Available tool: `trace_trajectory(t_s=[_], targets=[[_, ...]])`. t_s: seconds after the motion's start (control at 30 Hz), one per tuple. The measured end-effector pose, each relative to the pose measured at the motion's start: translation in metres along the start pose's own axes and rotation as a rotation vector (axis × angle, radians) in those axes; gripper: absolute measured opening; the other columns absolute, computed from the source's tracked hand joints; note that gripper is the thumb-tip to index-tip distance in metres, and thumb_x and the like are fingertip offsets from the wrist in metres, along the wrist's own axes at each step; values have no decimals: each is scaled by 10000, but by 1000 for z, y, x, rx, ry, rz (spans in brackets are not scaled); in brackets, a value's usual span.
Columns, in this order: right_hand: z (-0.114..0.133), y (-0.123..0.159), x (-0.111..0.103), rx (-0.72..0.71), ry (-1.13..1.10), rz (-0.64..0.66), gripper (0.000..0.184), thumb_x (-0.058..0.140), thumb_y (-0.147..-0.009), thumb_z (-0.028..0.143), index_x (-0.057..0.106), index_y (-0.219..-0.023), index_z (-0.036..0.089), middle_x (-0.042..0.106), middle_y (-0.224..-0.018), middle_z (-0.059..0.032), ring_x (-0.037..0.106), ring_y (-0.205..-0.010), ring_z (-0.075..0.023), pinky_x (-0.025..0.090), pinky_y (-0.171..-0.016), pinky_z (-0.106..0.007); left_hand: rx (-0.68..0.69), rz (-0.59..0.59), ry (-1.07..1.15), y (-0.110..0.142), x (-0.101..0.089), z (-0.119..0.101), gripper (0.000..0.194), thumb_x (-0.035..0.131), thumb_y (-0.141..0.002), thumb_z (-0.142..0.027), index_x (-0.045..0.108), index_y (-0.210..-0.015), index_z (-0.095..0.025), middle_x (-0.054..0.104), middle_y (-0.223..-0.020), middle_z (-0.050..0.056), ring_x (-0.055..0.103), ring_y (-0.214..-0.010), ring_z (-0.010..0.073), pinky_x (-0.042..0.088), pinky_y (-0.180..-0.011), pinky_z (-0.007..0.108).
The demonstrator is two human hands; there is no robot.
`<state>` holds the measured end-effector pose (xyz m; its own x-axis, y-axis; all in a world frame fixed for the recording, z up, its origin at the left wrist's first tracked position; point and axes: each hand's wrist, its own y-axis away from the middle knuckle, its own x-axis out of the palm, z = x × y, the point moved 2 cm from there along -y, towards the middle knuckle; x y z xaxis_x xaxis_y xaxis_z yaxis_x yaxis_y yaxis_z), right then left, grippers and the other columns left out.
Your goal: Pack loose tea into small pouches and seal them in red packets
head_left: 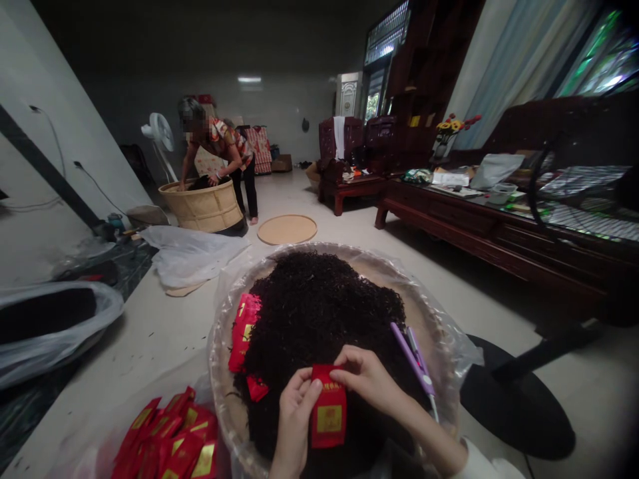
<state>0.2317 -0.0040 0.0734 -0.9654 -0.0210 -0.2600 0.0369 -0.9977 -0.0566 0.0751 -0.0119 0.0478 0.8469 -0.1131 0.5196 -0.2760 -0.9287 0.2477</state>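
Note:
My left hand (294, 416) and my right hand (372, 382) both pinch the top of a small red packet (328, 416) with a gold label, holding it upright over a heap of dark loose tea leaves (319, 313). The leaves fill a round woven tray (219, 359) lined with clear plastic. A stack of red packets (243, 329) lies on the heap's left side, and one more red packet (257, 388) sits near my left hand. A purple tool (414, 362) rests on the leaves to the right of my right hand.
A pile of filled red packets (170, 442) lies at lower left. Another person (219, 156) bends over a large woven basket (202, 206) at the back. A plastic sheet (192, 253), a round mat (287, 229), a dark wooden table (479, 226) and a black stool base (519, 406) surround the tray.

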Motion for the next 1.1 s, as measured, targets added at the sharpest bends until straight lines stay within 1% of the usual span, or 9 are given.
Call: trace_trajectory(t_s=[0.13, 0.3, 0.47, 0.63, 0.8, 0.87, 0.93, 1.03, 1.1], targets=[[3, -3, 2, 68, 42, 54, 139, 729, -705, 266, 622, -708, 177, 583, -644, 39, 506, -599, -118, 376, -551, -218, -2, 11, -91, -2, -2, 1, 433, 831, -616, -487, 636, -783, -139, 707, -631, 17, 635, -551, 134, 470, -554, 211], [10, -9, 2, -33, 237, 166, 257, 732, -755, 422, 670, -708, 178, 588, -627, 31, 526, -589, -122, 362, -547, -223, -45, 37, -109, -2, -3, 3, 440, 856, -567, -483, 596, -691, -151, 658, -547, -25, 563, -485, 88, 408, -497, 172], [9, -13, 7, -206, 303, 238, 476, 585, -860, 557, 670, -606, 164, 597, -609, -10, 545, -573, -125, 374, -538, -224, -110, 102, -9, 0, 1, 9, 503, 862, -579, -441, 624, -932, -173, 698, -681, -5, 640, -567, 127, 466, -562, 208], [7, -11, 14, -264, 440, 282, 375, 590, -893, 472, 713, -714, 166, 645, -673, -26, 581, -620, -133, 411, -568, -217, -244, 140, -151, -4, -1, 20, 516, 901, -485, -397, 676, -850, -111, 713, -701, 61, 684, -581, 205, 515, -601, 300], [11, -10, 19, -283, 634, 271, 249, 682, -844, 410, 722, -737, 188, 654, -687, -14, 590, -676, -153, 438, -631, -233, -198, 101, -273, -10, -6, 29, 380, 890, -495, -343, 716, -729, -101, 707, -639, 48, 673, -611, 200, 516, -635, 300], [6, -10, 7, -305, 649, 158, 236, 647, -874, 387, 723, -745, 205, 661, -718, -28, 601, -747, -177, 464, -685, -251, -216, 86, -259, -11, -7, 32, 442, 900, -472, -384, 727, -759, -96, 719, -652, 62, 683, -605, 212, 517, -611, 302], [-7, -10, -19, -255, 682, -107, 185, 595, -908, 349, 721, -898, 213, 684, -885, -73, 608, -900, -220, 486, -806, -307, -247, 44, -223, -13, -9, 34, 556, 914, -419, -446, 730, -807, -92, 741, -702, 93, 698, -604, 230, 519, -581, 303], [-46, -3, -69, 15, 901, -507, 326, 553, -892, 235, 610, -1187, 109, 622, -1150, -212, 571, -1083, -333, 448, -940, -462, -258, -22, -174, -15, -12, 35, 649, 929, -342, -485, 725, -820, -96, 765, -816, 134, 713, -602, 237, 532, -574, 308], [-78, 4, -94, 247, 978, -545, 480, 535, -866, 193, 488, -1309, 12, 572, -1203, -287, 574, -1105, -388, 450, -926, -504, -252, -40, -165, -16, -12, 35, 658, 931, -334, -490, 721, -819, -99, 769, -845, 146, 718, -601, 239, 536, -571, 307]])
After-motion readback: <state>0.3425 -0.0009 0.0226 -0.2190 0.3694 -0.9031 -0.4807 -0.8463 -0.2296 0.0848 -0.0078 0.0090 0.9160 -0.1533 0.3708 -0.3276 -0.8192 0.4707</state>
